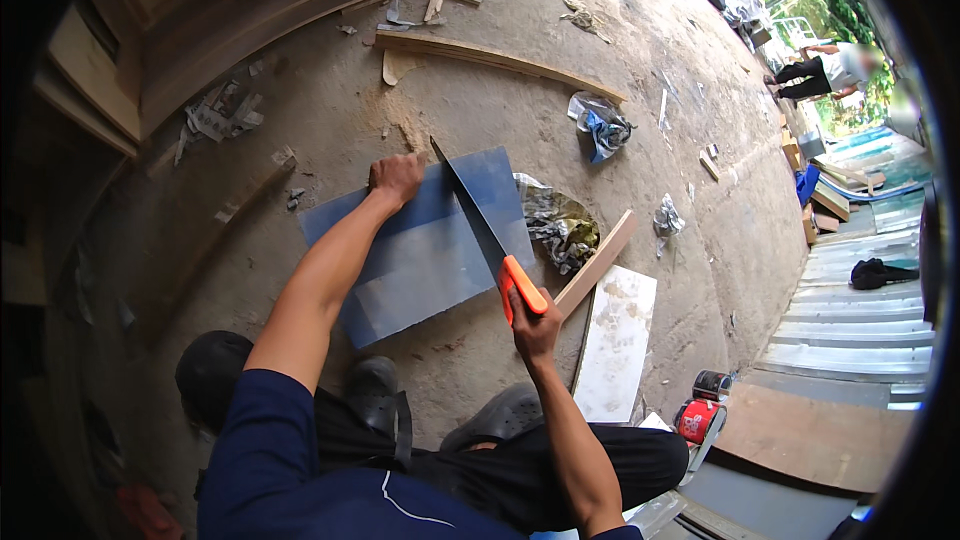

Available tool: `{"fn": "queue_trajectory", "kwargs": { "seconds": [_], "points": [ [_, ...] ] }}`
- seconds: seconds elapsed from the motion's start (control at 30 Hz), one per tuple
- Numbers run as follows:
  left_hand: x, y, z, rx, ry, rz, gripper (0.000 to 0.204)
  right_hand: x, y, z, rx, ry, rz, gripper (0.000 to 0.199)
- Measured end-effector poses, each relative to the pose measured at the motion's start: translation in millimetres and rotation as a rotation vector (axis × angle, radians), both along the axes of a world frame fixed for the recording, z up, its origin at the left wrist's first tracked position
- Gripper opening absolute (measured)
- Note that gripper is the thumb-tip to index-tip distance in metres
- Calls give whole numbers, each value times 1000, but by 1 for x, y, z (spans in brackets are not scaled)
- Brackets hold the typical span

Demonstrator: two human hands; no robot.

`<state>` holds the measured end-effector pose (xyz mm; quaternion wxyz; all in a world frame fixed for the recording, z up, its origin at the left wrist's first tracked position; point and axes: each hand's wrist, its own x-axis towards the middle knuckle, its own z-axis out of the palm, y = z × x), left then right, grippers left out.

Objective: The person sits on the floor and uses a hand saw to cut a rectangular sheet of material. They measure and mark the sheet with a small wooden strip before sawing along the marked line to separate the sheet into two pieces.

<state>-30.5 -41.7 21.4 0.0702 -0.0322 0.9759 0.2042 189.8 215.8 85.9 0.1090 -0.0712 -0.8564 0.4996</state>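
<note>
A hand saw with an orange handle is gripped in my right hand. Its dark blade slants across a blue-grey rectangular board, and the tip reaches just past the board's far edge. Whether the teeth are in a cut cannot be told. My left hand is closed over that same far edge, left of the blade, with its fingertips hidden. Sawdust lies on the floor beyond this hand.
Right of the board are crumpled newspaper, a wooden strip and a white panel. A long plank lies farther off. Wooden cabinetry stands at the far left, red and dark cans at the right. Another person is in the distance.
</note>
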Motion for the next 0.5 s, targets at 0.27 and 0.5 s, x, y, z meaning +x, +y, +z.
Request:
{"fn": "queue_trajectory", "kwargs": {
  "seconds": [0.27, 0.5],
  "points": [
    [9, -6, -61, -200, 172, 250, 34, -7, -14, -30, 17, 56, 69, 20],
    [13, -13, -65, -57, 203, 431, 33, 17, 17, -85, 77, 75, 170, 15]
  ]
}}
